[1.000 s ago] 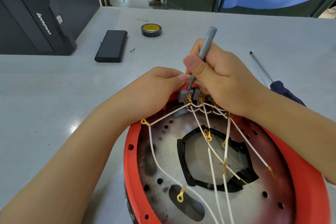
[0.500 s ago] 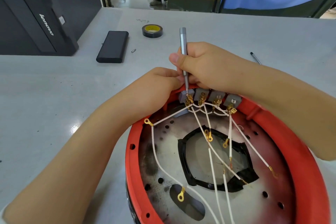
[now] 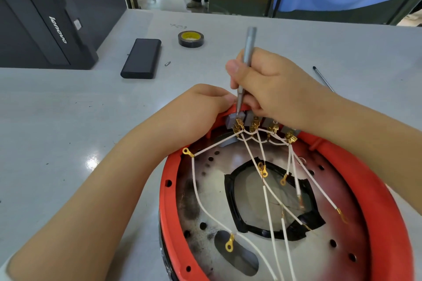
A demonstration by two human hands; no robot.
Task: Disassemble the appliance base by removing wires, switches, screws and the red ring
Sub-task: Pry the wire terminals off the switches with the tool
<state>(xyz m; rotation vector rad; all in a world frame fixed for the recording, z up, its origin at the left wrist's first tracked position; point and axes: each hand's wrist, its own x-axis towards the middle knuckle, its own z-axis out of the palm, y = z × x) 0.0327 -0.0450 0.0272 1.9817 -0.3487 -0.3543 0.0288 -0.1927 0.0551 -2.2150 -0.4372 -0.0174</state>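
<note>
Spreading wide under everything is a pale grey glossy tabletop, and the round appliance base with its red plastic ring is lying near its close edge, running out of view at the bottom and right. Inside the ring a scorched, perforated metal plate is showing, with a black-edged opening in the middle and white wires with gold ring terminals fanning across it from a row of small grey switch blocks sitting at the ring's far rim. The right hand is gripping a slim grey metal screwdriver nearly upright, thumb and fingers curled round the shaft, its tip bearing on the leftmost switch block. The left hand is resting on the rim just beside that block, fingers curled at the ring's edge; what it is pinching I cannot tell. Farther off, well apart from the base, a flat black rectangular case, a roll of black tape and a loose small bit are lying, a black computer tower is standing at far left, and a second screwdriver's thin shaft is showing behind the right wrist.
</note>
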